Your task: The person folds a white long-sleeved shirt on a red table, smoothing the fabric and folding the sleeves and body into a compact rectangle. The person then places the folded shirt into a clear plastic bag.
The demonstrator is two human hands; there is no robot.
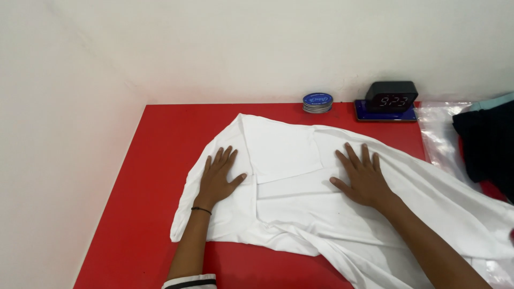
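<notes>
White shirt (pixel 300 176) mid-frame on red table (pixel 150 187): likely light, limp, wrinkle-prone. Left hand (pixel 217 179), right hand (pixel 361 179) flat, fingers spread, grasping nothing. Best gripped at folded edges.

Single head-worn view, which looked down and forward over the red table (pixel 144 176) from the person's near edge toward the white wall behind it. The camera sat close, with both forearms entering from the bottom of the frame. Beyond the table's far edge the wall filled the upper third; the table's left edge met a side wall.
</notes>
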